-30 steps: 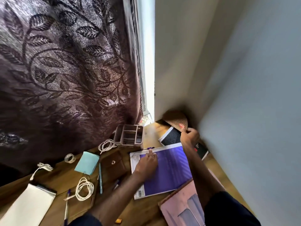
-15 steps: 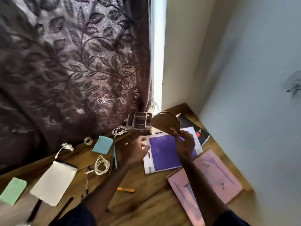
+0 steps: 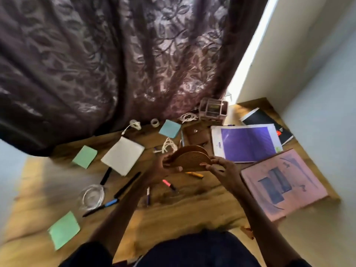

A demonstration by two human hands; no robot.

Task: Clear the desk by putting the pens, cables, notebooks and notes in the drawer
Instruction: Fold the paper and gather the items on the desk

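Wood-grain bench (image 3: 183, 214) runs below a dark, leaf-patterned curtain (image 3: 115, 64). A second ago the right hand (image 3: 221, 167) gripped the brown half-round piece (image 3: 190, 160) in the far corner while the left hand (image 3: 166, 164) lay flat on the purple notebook (image 3: 246, 143). Now both hands hold that piece up over the middle of the bench, one at each end. The left fingers curl round its left corner and the right fingers pinch its lower right edge, with both forearms raised. It looks like two thin curved leaves with a dimpled, woven-looking face.

Nothing is put away: the purple, pink (image 3: 283, 185) and black notebook (image 3: 269, 124) lie at the right. A white notepad (image 3: 123, 158), green notes (image 3: 84, 156), a blue note (image 3: 169, 128), white coiled cables (image 3: 169, 146) and scattered pens (image 3: 127, 185) lie on the bench, beside a round glass ashtray (image 3: 91, 196).
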